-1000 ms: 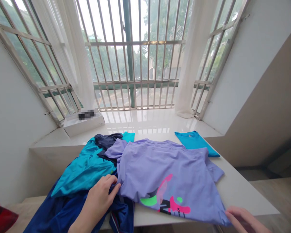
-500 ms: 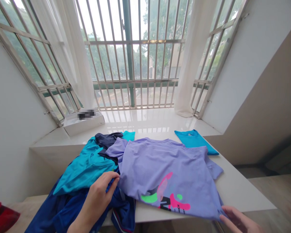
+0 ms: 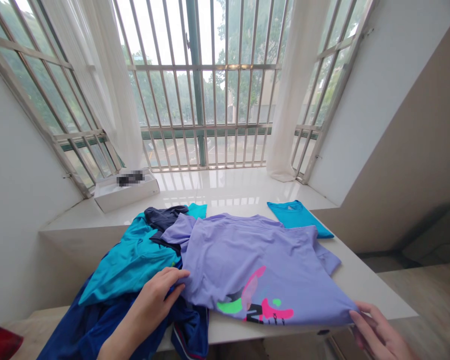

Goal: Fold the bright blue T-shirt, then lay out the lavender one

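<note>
Here we are at the counter [image 3: 375, 302], and the lavender T-shirt [image 3: 255, 270] lies spread out right between the two hands, its pink and green print nearest the person! The left hand [image 3: 153, 295] sits at the shirt's near left edge, fingers curved and touching the fabric, though whether it's actually gripping, I can't tell. Over on the other side, the right hand [image 3: 378, 332] reaches the shirt's lower right corner, fingertips [image 3: 354, 315] right at the hem, and again, no clear view of a pinch.

Under and beside the left hand, there's a real heap: a rumpled teal garment [image 3: 131, 262] on top of a royal blue garment [image 3: 101, 325], with a dark navy piece [image 3: 163, 217] tucked in farther ahead. Well ahead of the right hand, a folded teal T-shirt [image 3: 296, 217] lies flat on its own, just past the lavender sleeve. Beyond the hands, a white box [image 3: 125, 195] sits on the glossy window sill [image 3: 217, 187], in front of barred windows [image 3: 206, 100] and sheer white curtains [image 3: 296, 85].
</note>
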A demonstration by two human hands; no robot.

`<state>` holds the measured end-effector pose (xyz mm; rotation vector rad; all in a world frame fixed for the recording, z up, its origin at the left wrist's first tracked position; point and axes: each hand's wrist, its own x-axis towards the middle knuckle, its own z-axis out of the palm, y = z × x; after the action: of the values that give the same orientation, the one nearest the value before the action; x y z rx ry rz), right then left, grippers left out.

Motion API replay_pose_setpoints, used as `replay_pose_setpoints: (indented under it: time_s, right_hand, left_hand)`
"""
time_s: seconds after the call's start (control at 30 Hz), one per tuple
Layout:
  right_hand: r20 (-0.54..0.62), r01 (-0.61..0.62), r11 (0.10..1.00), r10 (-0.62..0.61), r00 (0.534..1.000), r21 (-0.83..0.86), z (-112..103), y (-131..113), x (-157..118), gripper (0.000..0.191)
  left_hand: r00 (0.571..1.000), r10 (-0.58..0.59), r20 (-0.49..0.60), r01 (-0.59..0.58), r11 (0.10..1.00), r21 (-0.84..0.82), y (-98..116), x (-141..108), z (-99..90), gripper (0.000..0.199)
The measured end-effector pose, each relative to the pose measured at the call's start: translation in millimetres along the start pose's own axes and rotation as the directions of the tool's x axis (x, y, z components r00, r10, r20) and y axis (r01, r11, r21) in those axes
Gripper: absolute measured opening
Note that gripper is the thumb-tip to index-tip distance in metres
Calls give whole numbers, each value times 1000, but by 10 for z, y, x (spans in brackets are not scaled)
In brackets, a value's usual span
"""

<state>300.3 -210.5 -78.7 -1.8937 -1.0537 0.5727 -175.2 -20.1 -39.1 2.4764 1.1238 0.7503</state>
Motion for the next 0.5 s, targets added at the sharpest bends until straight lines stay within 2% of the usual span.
replay_pose_setpoints:
  time_s: [0.2,0.3,0.4,0.5]
  right_hand:
    - [-17,-10,999,11,1000,44,60,13,45,44]
    - [-53,23,997,-19,998,69,92,-109,78,42]
    - [-72,51,996,-46,996,72,126,-233,85,39]
    - [-31,31,995,-28,999,91,157,-244,83,40]
  left_hand:
    - [998,47,-32,-49,998,-45,80,99,-36,25]
    - [994,4,109,4,997,-71,119,172,-85,27]
    - [954,-85,286,115,989,-91,93,180,-139,51]
    - [929,-137,344,173,982,-76,22,139,-146,64]
